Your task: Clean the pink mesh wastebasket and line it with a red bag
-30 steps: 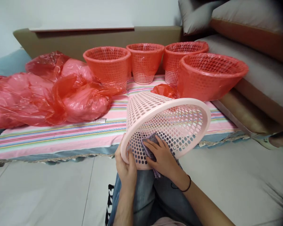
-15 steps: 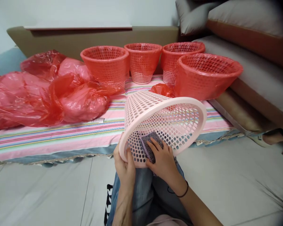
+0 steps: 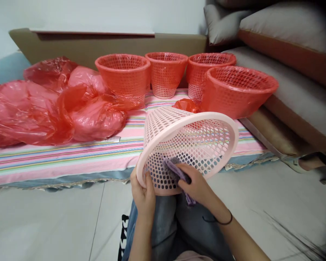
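- Basket [image 3: 191,145], pale pink plastic mesh, tilted at the centre of the frame, its wide mouth facing the lower right.
- Left hand [image 3: 143,192], lower centre, grasping the basket's rim, thumb inside.
- Right hand [image 3: 196,183], at the basket's mouth, clenched on a folded purple-grey cloth [image 3: 177,172].
- Four mesh baskets in red plastic film [image 3: 165,69], upper centre to upper right, on a striped cover [image 3: 97,156].
- Heaped red plastic bags [image 3: 43,112], left side of the frame.
- Stacked cushions [image 3: 293,83], right side.
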Tool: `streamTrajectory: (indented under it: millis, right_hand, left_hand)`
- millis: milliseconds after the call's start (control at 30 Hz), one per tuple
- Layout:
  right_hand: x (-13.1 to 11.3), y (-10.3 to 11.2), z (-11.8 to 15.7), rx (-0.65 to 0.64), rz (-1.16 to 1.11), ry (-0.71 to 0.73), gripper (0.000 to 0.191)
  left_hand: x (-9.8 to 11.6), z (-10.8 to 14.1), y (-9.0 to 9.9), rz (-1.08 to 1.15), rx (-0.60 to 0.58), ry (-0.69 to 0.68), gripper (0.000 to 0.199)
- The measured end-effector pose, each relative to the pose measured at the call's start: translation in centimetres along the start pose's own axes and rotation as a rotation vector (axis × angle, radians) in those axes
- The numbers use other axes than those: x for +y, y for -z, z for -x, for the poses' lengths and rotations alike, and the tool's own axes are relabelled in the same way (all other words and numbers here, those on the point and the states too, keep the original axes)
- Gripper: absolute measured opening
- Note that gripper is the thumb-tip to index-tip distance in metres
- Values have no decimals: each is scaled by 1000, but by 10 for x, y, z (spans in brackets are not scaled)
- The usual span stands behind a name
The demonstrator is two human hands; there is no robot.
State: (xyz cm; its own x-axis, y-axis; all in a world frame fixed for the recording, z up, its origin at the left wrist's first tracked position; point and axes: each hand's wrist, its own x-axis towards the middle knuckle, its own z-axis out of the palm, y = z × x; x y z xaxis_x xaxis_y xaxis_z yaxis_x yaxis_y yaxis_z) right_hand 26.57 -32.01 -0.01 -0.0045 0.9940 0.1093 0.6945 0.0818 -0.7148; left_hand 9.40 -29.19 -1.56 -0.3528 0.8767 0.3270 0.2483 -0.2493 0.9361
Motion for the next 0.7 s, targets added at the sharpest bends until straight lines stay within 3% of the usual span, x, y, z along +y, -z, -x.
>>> streamTrajectory:
  millis: [133, 300, 467, 700]
  right_hand:
    - [13, 15, -62, 167, 176, 46, 51]
    - [26, -10, -129, 84, 345, -45, 47]
    - [36, -45, -139, -12, 435, -122, 48]
    - [33, -41, -128, -103, 473, -106, 50]
  left_hand:
    - [-4, 1, 1, 16, -21, 28, 36]
    - [-5, 0, 2, 15, -15, 1, 35]
    - [-5, -1, 0, -17, -25, -15, 33]
    - [-7, 2, -6, -40, 144, 68, 34]
